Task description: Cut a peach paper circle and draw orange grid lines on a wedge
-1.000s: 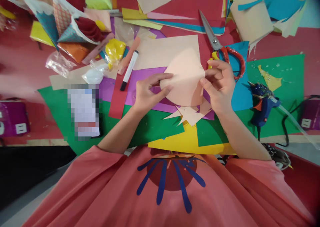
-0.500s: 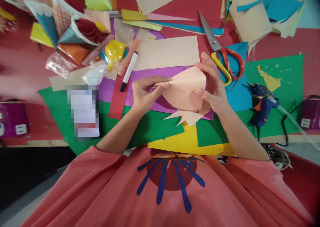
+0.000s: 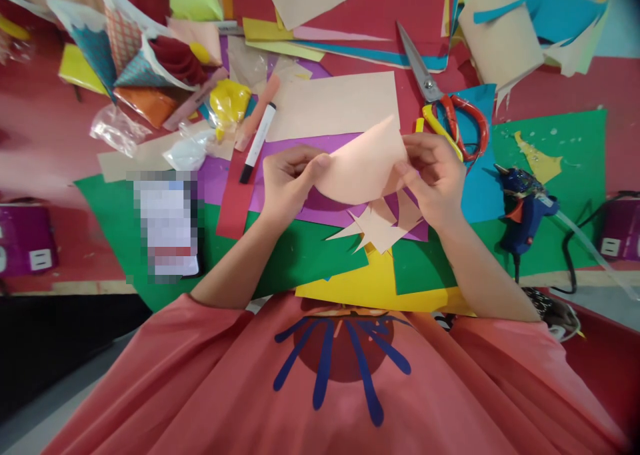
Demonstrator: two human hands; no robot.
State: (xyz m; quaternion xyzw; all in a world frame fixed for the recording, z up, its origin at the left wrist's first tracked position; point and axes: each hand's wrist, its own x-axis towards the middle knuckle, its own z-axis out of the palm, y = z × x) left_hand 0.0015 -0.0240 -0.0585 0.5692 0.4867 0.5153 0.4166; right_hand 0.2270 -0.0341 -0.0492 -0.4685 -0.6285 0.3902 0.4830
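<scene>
A pale peach piece of paper (image 3: 363, 165) with a curved lower edge is held up between my two hands. My left hand (image 3: 293, 178) pinches its left corner between thumb and fingers. At the other end, my right hand (image 3: 435, 175) grips the right edge, thumb in front. Beneath the piece lie jagged peach paper scraps (image 3: 383, 225) on a purple sheet (image 3: 300, 201). Just beyond the hands rests a flat peach rectangle of paper (image 3: 335, 105). Scissors (image 3: 433, 91) with red and yellow handles lie past my right hand, blades pointing away.
A blue glue gun (image 3: 527, 211) sits at the right on green paper (image 3: 580, 155). Left of my hands are a marker (image 3: 259, 141) and a blurred-out phone (image 3: 170, 225). Patterned paper cones (image 3: 150, 68) and small plastic packets crowd the far left; stacked coloured sheets (image 3: 345, 48) lie at the back.
The paper has gone from a bent, cone-like curl to a flatter, opened shape. My right hand has shifted from spread fingers around it to a closed grip on its right edge.
</scene>
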